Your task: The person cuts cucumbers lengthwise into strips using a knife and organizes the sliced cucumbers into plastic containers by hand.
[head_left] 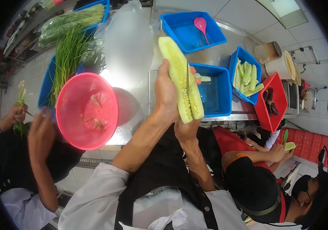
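A large pale-green cucumber (177, 69), its seedy flesh facing up, is held in front of my chest. My left hand (165, 90) grips it from the left side, thumb along the edge and fingertips showing past the far edge. A thin dark knife blade (187, 82) stands in a lengthwise slit that runs down to the near end. Beneath that end my right hand (187, 130) is closed; the cucumber covers most of its fingers, and the knife's handle is hidden.
Past the cucumber sits a blue bin (219, 90); another blue bin (192, 32) holds a pink ladle. Cut cucumber pieces (246, 76) fill a third. Eggplants lie in a red bin (273, 101). A pink colander (87, 111) stands left. Co-workers flank me, one holding scallions.
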### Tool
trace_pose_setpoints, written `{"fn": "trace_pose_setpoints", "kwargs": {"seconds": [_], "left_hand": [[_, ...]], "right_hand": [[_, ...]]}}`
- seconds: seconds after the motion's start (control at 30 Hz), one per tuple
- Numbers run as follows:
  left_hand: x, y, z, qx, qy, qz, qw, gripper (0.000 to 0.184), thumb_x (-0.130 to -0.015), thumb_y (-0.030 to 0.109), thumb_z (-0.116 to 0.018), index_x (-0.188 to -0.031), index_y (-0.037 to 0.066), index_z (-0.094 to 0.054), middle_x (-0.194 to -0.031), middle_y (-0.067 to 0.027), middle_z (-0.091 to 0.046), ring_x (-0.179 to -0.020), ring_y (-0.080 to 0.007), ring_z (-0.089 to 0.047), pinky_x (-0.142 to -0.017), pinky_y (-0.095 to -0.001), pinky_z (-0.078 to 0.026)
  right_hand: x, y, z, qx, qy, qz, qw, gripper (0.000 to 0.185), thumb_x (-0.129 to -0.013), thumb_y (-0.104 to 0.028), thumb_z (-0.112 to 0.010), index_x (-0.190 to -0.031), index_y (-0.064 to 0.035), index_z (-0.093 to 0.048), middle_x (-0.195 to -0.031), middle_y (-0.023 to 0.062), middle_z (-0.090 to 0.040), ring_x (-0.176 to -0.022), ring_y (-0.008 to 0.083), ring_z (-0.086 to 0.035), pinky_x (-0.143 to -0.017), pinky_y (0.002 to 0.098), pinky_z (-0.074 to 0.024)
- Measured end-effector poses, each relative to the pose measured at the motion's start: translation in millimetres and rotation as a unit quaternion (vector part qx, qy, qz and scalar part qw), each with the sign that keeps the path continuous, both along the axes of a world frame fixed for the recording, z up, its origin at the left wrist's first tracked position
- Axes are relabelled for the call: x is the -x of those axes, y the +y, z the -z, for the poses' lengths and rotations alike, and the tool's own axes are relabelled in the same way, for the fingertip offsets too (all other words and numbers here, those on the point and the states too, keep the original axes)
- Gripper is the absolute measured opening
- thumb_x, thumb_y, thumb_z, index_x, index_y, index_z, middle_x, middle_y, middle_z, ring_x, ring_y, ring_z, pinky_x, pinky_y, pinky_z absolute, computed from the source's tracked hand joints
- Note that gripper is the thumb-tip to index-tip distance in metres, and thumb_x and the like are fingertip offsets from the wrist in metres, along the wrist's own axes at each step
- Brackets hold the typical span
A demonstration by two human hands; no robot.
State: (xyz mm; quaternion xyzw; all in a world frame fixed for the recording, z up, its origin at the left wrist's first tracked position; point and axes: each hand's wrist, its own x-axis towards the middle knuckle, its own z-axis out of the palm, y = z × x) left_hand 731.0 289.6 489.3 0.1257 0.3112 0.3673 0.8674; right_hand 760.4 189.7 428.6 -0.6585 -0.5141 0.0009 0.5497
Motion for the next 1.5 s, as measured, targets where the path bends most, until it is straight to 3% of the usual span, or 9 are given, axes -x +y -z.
{"fn": "trace_pose_setpoints", "kwargs": {"seconds": [0.17,0.63,0.8,0.97,1.13,1.37,1.43,1.47,1.5], "left_hand": [[8.8,32.4,17.5,-0.07,-0.149,0.049,0.985,0.058,-0.095,0.053,-0.021,-0.093,0.003,-0.051,-0.08,-0.0125,-0.055,-0.067,-0.0232,-0.053,-0.063,-0.0371,-0.046],[-1.7,11.3,12.8,0.044,-0.02,-0.014,0.999,0.06,-0.097,0.053,-0.015,-0.096,0.004,-0.05,-0.072,-0.0101,-0.052,-0.059,-0.0203,-0.047,-0.058,-0.0344,-0.044],[8.2,19.2,18.2,-0.079,-0.117,0.033,0.989,0.054,-0.098,0.047,-0.022,-0.103,0.002,-0.05,-0.082,-0.0131,-0.057,-0.063,-0.0216,-0.054,-0.059,-0.0339,-0.048],[4.6,35.0,13.3,-0.099,-0.132,-0.053,0.985,0.041,-0.098,0.04,-0.025,-0.114,0.009,-0.046,-0.092,-0.0147,-0.057,-0.066,-0.0225,-0.056,-0.057,-0.0352,-0.049],[3.3,30.5,18.3,-0.057,-0.141,-0.06,0.987,0.031,-0.099,0.035,-0.026,-0.119,0.017,-0.042,-0.087,-0.0123,-0.053,-0.065,-0.0222,-0.055,-0.057,-0.0365,-0.05],[2.5,20.7,21.1,0.02,-0.05,-0.039,0.998,0.039,-0.096,0.045,-0.028,-0.113,0.014,-0.043,-0.083,-0.008,-0.053,-0.059,-0.0245,-0.056,-0.055,-0.0393,-0.048],[3.7,16.6,19.9,0.019,-0.041,-0.037,0.998,0.037,-0.096,0.045,-0.03,-0.112,0.014,-0.044,-0.082,-0.0081,-0.053,-0.058,-0.0246,-0.056,-0.055,-0.0387,-0.047],[4.9,13.7,17.9,0.01,-0.032,-0.032,0.999,0.034,-0.097,0.04,-0.027,-0.112,0.013,-0.043,-0.08,-0.0087,-0.053,-0.06,-0.0237,-0.056,-0.055,-0.0362,-0.048],[5.8,12.7,17.1,0.0,-0.023,-0.029,0.999,0.032,-0.099,0.035,-0.025,-0.111,0.012,-0.043,-0.078,-0.0092,-0.053,-0.061,-0.0229,-0.056,-0.055,-0.0337,-0.049]], "right_hand": [[-2.9,-15.6,15.6,0.047,-0.034,-0.033,0.998,0.04,-0.074,0.007,-0.052,-0.113,0.0088,-0.056,-0.111,0.0256,-0.058,-0.104,0.0441,-0.055,-0.091,0.0446,-0.0436],[-0.1,-13.9,44.7,0.056,-0.064,-0.011,0.996,0.03,-0.079,0.004,-0.057,-0.109,0.0071,-0.057,-0.099,0.0221,-0.061,-0.093,0.0412,-0.059,-0.081,0.0464,-0.0474],[-4.4,-24.0,46.8,0.045,-0.327,0.029,0.943,0.028,-0.075,0.006,-0.057,-0.103,0.0048,-0.059,-0.089,0.0193,-0.06,-0.08,0.0383,-0.059,-0.07,0.0436,-0.0495],[1.8,-18.5,30.4,0.056,-0.106,-0.061,0.991,0.021,-0.073,0.008,-0.059,-0.094,0.0046,-0.06,-0.08,0.017,-0.058,-0.072,0.037,-0.057,-0.065,0.0431,-0.0481],[-0.9,-15.1,40.2,0.011,-0.279,-0.002,0.96,0.022,-0.079,0.006,-0.058,-0.101,0.0062,-0.059,-0.085,0.0189,-0.059,-0.076,0.0384,-0.057,-0.067,0.0442,-0.0478],[1.1,-23.3,50.1,0.073,-0.199,-0.013,0.977,0.023,-0.083,0.002,-0.058,-0.105,0.006,-0.057,-0.087,0.0188,-0.058,-0.078,0.036,-0.058,-0.068,0.043,-0.0476],[6.2,-28.4,49.8,0.259,-0.613,0.102,0.74,0.021,-0.083,0.0,-0.059,-0.103,0.0061,-0.057,-0.087,0.0176,-0.057,-0.08,0.0346,-0.057,-0.069,0.0425,-0.0479],[12.0,-28.3,49.9,0.259,-0.612,0.102,0.74,0.021,-0.083,0.0,-0.059,-0.103,0.0061,-0.057,-0.087,0.0176,-0.057,-0.08,0.0346,-0.057,-0.069,0.0425,-0.0479],[20.0,-26.8,50.2,0.224,-0.193,0.076,0.952,0.022,-0.083,-0.001,-0.06,-0.103,0.0061,-0.057,-0.088,0.0179,-0.057,-0.082,0.0341,-0.057,-0.071,0.042,-0.0482]]}}
